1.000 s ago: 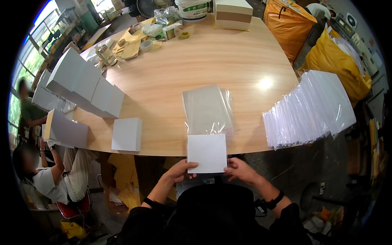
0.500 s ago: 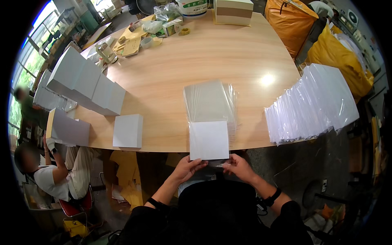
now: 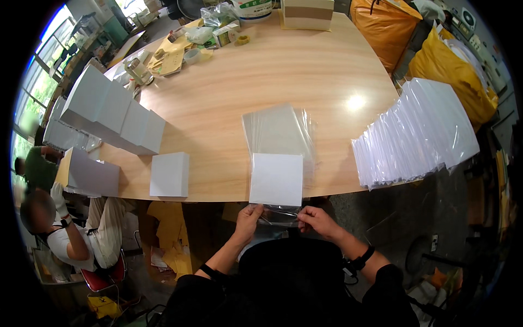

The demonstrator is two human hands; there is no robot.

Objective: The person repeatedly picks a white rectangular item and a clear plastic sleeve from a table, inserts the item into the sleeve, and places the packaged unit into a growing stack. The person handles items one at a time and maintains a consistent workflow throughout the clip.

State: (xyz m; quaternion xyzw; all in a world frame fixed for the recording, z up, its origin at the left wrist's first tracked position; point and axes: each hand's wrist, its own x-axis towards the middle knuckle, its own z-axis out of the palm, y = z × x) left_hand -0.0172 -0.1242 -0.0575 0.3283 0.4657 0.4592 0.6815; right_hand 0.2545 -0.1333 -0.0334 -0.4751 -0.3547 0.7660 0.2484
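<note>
A clear plastic bag (image 3: 278,214) with a square stack of white paper (image 3: 277,180) inside lies at the table's near edge, its open end hanging toward me. My left hand (image 3: 249,219) pinches the bag's left side just below the paper. At the right side, my right hand (image 3: 317,221) grips the bag's edge between thumb and fingers. Under and beyond the paper, a fanned pile of flat clear bags (image 3: 275,128) rests on the table. To the left stands a small block of white paper (image 3: 170,174).
Tall stacks of white paper (image 3: 111,111) stand on the table's left. A leaning row of bagged white paper (image 3: 414,131) fills the right edge. Tape, a glass jar (image 3: 138,71) and a bucket (image 3: 253,8) sit at the back. A seated person (image 3: 76,240) is at the left.
The paper has shifted slightly away from me, showing more of the bag's near end. My left hand has moved a little left and turned more upright.
</note>
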